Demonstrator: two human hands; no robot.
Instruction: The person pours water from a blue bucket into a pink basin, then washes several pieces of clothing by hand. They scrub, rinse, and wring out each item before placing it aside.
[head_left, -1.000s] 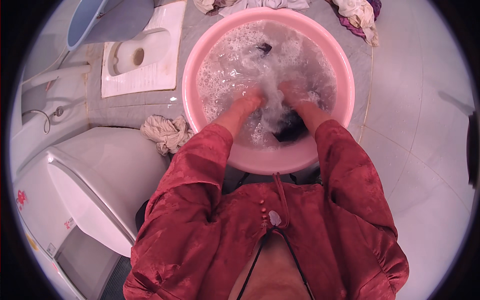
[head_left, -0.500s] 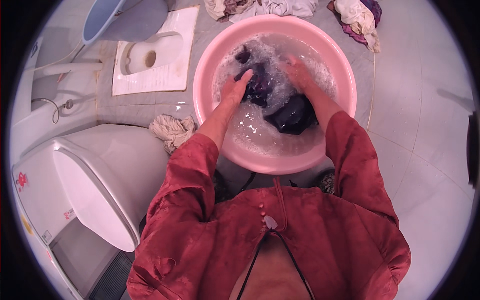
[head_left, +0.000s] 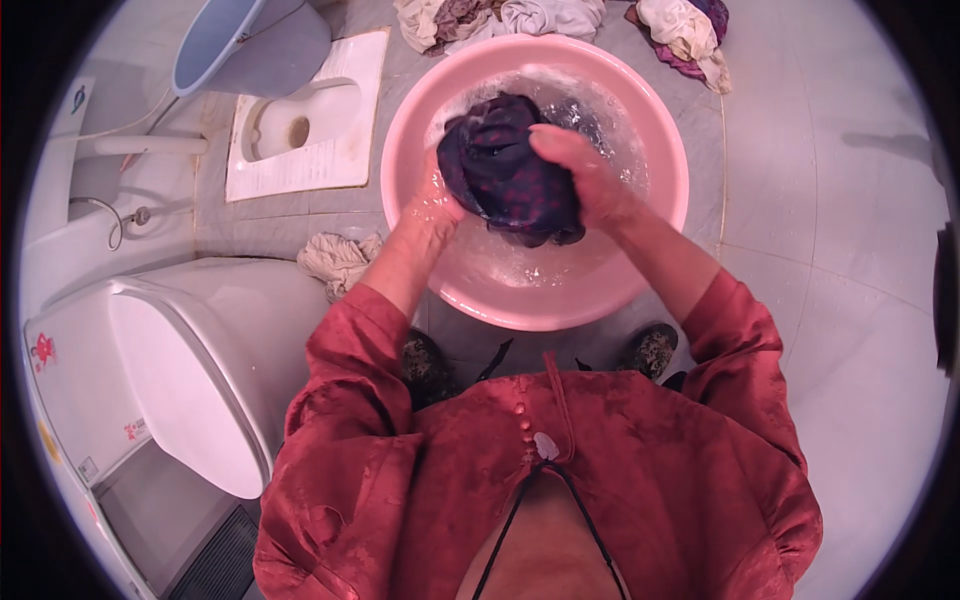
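Note:
A bunched wet garment (head_left: pixel 510 175), dark navy with purplish-red spots, is held up between my two hands over the pink basin (head_left: pixel 400 130). My left hand (head_left: pixel 437 195) grips its left side, the fingers mostly hidden behind the cloth. On the right side my right hand (head_left: pixel 590 180) is closed on it, thumb lying across the front. Below the garment, foamy water (head_left: pixel 530 268) fills the basin.
Loose clothes (head_left: pixel 555 15) lie beyond the basin, with a cream and purple pile (head_left: pixel 685 35) at far right. A beige cloth (head_left: pixel 338 258) sits at left near the white machine (head_left: pixel 190 390). A blue bucket (head_left: pixel 270 50) stands over the squat toilet (head_left: pixel 350 130).
Both hands have lifted the dark cloth out of the suds into one bundle. My right hand has come back toward me onto its right side.

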